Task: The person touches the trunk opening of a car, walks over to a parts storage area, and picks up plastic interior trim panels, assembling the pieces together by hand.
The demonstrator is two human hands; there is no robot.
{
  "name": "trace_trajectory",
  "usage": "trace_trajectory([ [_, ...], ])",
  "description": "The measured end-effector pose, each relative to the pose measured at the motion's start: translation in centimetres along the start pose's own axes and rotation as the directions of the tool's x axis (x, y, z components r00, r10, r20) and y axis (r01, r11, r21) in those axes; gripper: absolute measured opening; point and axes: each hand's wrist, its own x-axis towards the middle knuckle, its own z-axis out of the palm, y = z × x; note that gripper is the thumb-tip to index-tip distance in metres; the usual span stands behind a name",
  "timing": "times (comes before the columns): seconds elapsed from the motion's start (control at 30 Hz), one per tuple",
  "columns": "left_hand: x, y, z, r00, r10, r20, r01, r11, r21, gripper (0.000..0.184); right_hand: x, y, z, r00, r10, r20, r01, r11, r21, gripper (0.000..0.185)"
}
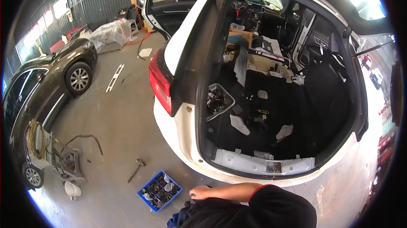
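My right hand (199, 193) hangs low beside my body, behind the white car, its fingers looking curled in. Whatever they may hold is too small or hidden to make out. Nearest to it, on the floor, stands a blue divided crate (177, 193) filled with small fasteners and a few clear bags. A hammer (136, 170) lies just beyond the crate. My left hand is out of sight. Above my arm opens the stripped trunk of the white car (182, 134), its bare metal sill (243, 163) facing me.
Inside the car lie a grey bin (229, 95) of dark parts, pale trim pieces (240, 125) and a yellow-handled tool (263, 111). A brown car (51, 73) is parked at left. Nearby are a wheeled cart (68, 160), a white bucket (72, 190) and a long white strip (115, 78).
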Motion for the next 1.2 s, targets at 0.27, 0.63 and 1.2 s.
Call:
trace_trajectory([
  [0.27,4.8,2.3,-7.1,0.994,0.095,0.057,-0.100,0.990,0.101,0.037,5.6,-3.3,-2.8,0.996,0.000,-0.093,0.002,1.000,0.020,0.027],
  [0.63,13.4,9.7,-6.3,0.953,0.171,0.249,-0.239,0.931,0.276,0.040,7.7,-7.9,-4.8,0.997,-0.064,0.044,0.067,0.995,-0.072,0.032],
  [1.2,8.3,4.7,1.4,0.800,0.073,0.596,-0.445,0.738,0.507,0.045,-12.5,-5.7,7.4,0.949,0.309,-0.057,-0.301,0.947,0.112,0.033],
])
